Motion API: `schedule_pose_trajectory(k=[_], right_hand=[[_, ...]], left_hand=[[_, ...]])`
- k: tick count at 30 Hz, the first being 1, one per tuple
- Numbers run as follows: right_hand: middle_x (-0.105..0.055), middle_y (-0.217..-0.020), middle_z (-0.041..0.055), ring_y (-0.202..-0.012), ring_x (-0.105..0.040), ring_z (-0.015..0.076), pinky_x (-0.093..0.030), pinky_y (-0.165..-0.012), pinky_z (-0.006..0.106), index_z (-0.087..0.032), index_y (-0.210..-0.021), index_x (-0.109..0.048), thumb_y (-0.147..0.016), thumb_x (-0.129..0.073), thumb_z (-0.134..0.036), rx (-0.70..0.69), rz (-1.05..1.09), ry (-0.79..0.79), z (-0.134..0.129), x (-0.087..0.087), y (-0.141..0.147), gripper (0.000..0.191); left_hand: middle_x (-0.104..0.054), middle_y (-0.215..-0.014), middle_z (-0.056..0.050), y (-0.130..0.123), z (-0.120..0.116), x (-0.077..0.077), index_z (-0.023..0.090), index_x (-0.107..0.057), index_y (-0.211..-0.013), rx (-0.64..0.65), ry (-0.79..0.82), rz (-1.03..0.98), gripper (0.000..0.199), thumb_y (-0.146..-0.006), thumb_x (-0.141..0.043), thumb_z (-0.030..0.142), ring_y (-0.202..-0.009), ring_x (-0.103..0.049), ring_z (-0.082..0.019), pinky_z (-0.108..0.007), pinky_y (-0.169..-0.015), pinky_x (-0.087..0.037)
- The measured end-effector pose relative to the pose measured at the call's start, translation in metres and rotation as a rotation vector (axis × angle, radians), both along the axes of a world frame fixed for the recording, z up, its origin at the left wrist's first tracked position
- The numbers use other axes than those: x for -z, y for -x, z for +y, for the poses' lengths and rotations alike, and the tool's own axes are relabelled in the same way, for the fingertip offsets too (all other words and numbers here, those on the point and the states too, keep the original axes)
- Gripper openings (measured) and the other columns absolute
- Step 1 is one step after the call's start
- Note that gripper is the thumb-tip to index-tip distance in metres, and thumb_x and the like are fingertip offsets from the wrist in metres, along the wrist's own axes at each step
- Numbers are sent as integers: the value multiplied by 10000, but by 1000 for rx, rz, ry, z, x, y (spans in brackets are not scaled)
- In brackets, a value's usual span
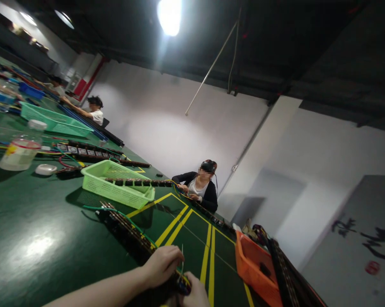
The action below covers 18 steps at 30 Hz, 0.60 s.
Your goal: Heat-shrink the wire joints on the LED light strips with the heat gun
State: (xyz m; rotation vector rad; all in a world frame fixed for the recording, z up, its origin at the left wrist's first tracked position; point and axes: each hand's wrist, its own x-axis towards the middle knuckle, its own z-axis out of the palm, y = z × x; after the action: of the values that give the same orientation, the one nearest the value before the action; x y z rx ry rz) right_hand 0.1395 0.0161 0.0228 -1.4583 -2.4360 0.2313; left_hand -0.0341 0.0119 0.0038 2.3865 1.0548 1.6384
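Both hands sit at the bottom edge of the view, at the near end of a long dark strip [128, 232] that lies on the green surface [35, 238]. Left hand [162, 264] is curled over the strip's near end, its grip clenched on the strip and on the thin coloured wires [182, 273] that stick up beside the fingers. Right hand [195, 294] is mostly cut off by the frame; it touches the same end of the strip from the near side, but whether its grip is closed cannot be told. From the hands the strip runs away up and to the left, with green wire trailing off its far end. Beyond that far end stands a light green basket [116, 183] with another dark strip laid across its rim. Right of the strip, yellow lines [208, 256] are marked on the surface, and past these an orange bin [256, 268] holds more dark strips. Far left of the strip, a clear plastic jar [20, 153] and a white lid [45, 169] rest on the surface, with a teal basket [52, 120] behind them. Beyond the light green basket, a seated person in a dark top [199, 187] works at the surface's far edge; another person in white [95, 111] sits farther off, behind the teal basket.
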Motion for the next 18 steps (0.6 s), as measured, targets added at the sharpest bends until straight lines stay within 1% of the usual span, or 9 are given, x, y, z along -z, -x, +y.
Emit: schedule_pose_trajectory(k=[2,4,6,9,12,15,16,17,18], right_hand=[[-686,-720,7,-708,-647,163,-422,-581,193,-177,-798,-622,-673,-605,-241,5,19,36,0,1,-4,142],[-690,-705,10,-682,-649,165,-411,-561,193,-184,-766,-617,-668,-607,-272,19,31,50,-4,-1,-12,132],[-705,-729,15,-713,-667,183,-424,-575,199,-203,-838,-634,-670,-610,-300,46,37,48,-9,-5,-23,195],[-723,-825,29,-816,-684,223,-458,-639,228,-249,-1039,-617,-707,-581,-353,126,53,-5,-19,-20,-50,349],[-719,-817,41,-801,-686,261,-474,-639,276,-276,-1135,-574,-763,-498,-435,225,60,-94,-32,-51,-85,411],[-726,-879,38,-803,-689,271,-494,-656,300,-292,-1144,-567,-740,-479,-543,329,78,-271,-45,-89,-122,484],[-728,-848,32,-798,-692,271,-500,-656,298,-288,-1133,-573,-732,-475,-572,362,90,-286,-48,-101,-133,501],[-723,-753,22,-743,-695,282,-504,-611,306,-290,-1108,-586,-706,-475,-603,448,94,-301,-51,-112,-143,520],[-721,-730,21,-728,-695,287,-508,-597,309,-284,-1085,-593,-676,-490,-620,504,118,-304,-54,-121,-152,539]], left_hand=[[-591,-807,-30,0,-2,0,188,-535,-896,-4,22,-8,204,-897,-333,158,-751,-556,-134,-227,-685,-430],[-586,-809,-29,0,-5,-1,191,-526,-914,9,7,32,204,-903,-325,164,-755,-551,-138,-237,-692,-433],[-592,-856,-34,0,-10,-4,196,-510,-969,27,-42,85,197,-892,-333,153,-797,-552,-147,-263,-748,-439],[-569,-1092,-71,0,-18,-7,205,-430,-1157,-25,-143,106,306,-874,-349,122,-1026,-522,-181,-354,-940,-387],[-476,-1274,-102,-1,-22,-6,211,-323,-1284,-90,-220,124,420,-874,-374,132,-1195,-426,-207,-405,-1027,-314],[-455,-1305,-109,-3,-23,-3,211,-286,-1311,-65,-258,188,464,-866,-399,146,-1211,-415,-211,-405,-1032,-313],[-457,-1304,-109,-4,-23,-2,212,-280,-1313,-50,-260,208,472,-861,-397,140,-1209,-419,-210,-406,-1032,-313],[-461,-1301,-109,-5,-22,-2,213,-273,-1314,-36,-259,222,478,-858,-393,132,-1208,-422,-208,-405,-1031,-315],[-465,-1297,-110,-5,-22,-2,214,-267,-1313,-21,-253,231,482,-856,-388,125,-1206,-425,-206,-402,-1027,-322]])
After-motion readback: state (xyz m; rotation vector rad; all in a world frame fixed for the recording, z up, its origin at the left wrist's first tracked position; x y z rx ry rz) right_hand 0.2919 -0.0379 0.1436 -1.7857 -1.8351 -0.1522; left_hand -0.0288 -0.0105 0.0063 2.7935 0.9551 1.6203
